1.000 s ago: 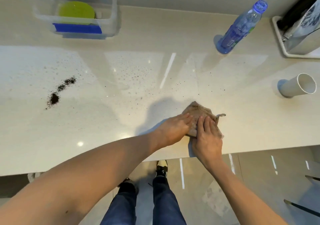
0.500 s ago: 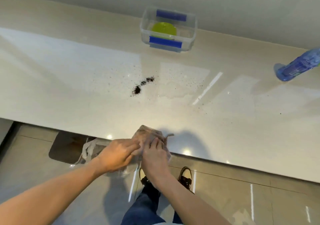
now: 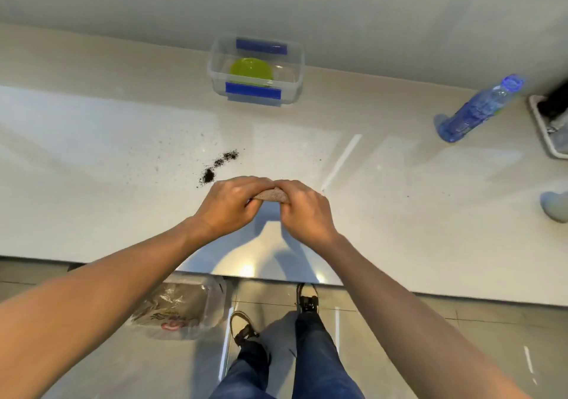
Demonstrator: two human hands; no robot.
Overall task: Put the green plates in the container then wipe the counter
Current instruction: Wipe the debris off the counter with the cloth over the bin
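Pinching a brown cloth (image 3: 272,195) between both hands (image 3: 270,205), dark crumbs (image 3: 218,165) just left, counter (image 3: 92,208) edge near

The counter (image 3: 92,214) carries a container (image 3: 255,69), bottle (image 3: 479,108) and dark crumbs (image 3: 218,165).

Both bare forearms reached forward from the lower corners and converged at the middle. The left hand (image 3: 232,203) and the right hand (image 3: 305,209) sat knuckles up, close side by side, fingers curled and pinching a small brown cloth (image 3: 272,195) between them. The wrists were slightly bent inward, and the thumbs were tucked underneath, out of sight.
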